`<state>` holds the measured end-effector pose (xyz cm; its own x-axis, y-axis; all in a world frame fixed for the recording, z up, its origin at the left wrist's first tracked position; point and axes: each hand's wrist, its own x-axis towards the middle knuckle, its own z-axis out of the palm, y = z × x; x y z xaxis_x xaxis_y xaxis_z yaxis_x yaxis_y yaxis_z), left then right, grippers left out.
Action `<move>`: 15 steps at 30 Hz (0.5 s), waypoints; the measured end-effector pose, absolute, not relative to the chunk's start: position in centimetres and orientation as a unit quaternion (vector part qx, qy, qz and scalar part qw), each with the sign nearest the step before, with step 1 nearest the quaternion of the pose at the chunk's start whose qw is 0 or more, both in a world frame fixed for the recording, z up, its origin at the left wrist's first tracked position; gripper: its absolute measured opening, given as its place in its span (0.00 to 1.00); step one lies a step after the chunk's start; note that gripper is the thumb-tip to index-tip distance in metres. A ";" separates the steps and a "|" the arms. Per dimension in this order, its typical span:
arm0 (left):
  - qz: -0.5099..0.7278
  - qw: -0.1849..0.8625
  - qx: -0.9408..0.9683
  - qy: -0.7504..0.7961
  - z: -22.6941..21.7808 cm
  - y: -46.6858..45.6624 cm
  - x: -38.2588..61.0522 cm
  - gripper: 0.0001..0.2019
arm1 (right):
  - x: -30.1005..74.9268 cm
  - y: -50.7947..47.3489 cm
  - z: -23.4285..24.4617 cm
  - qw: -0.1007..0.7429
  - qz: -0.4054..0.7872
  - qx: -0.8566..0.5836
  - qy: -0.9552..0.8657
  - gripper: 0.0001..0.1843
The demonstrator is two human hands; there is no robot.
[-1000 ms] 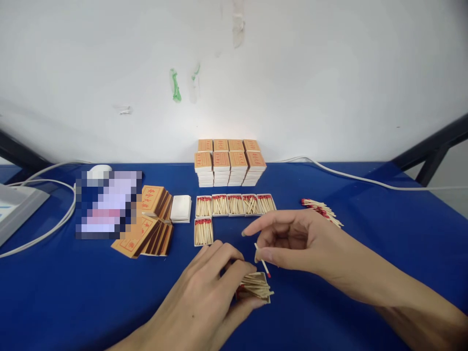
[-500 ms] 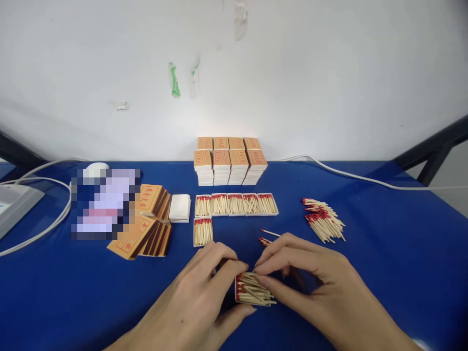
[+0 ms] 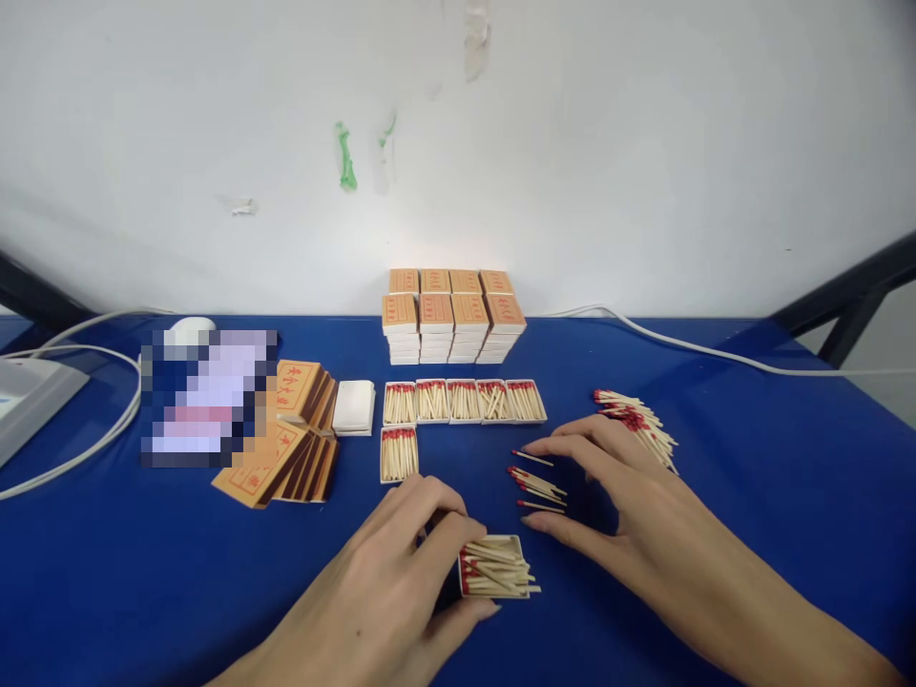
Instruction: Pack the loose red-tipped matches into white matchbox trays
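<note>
Loose matches [image 3: 538, 484], heads toward ten, lie at nine o'clock from the spread right hand [image 3: 644, 506]; left hand [image 3: 401, 563] grips matchbox tray [image 3: 519, 545]

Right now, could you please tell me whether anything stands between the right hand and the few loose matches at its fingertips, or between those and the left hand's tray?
Nothing visible bars the right hand from the loose matches; between them and the tray, only that hand's thumb partly intervenes.

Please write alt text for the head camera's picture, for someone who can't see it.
The left hand holds an open box of matches on a blue table while the right hand curves around loose matches. Beyond are six filled boxes and stacked matchboxes.
</note>
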<state>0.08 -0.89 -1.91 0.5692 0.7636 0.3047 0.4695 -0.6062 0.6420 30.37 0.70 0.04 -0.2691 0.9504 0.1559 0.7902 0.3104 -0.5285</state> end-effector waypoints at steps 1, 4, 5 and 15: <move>0.289 0.254 0.849 0.362 -1.9 -0.9 0.1 0.28 | 30.4 0.8 0.1 0.217 0.189 -0.562 -0.776 0.13; 0.289 0.254 0.849 0.362 -1.9 -0.8 0.1 0.30 | 30.1 1.0 0.4 0.198 0.221 -0.569 -0.767 0.12; 0.290 0.257 0.848 0.362 -1.9 -0.8 0.1 0.30 | 30.0 1.0 0.6 0.193 0.231 -0.568 -0.766 0.15; 0.265 0.241 0.857 0.370 -0.4 -0.8 -0.2 0.37 | 30.1 0.1 1.3 0.173 0.196 -0.467 -0.845 0.15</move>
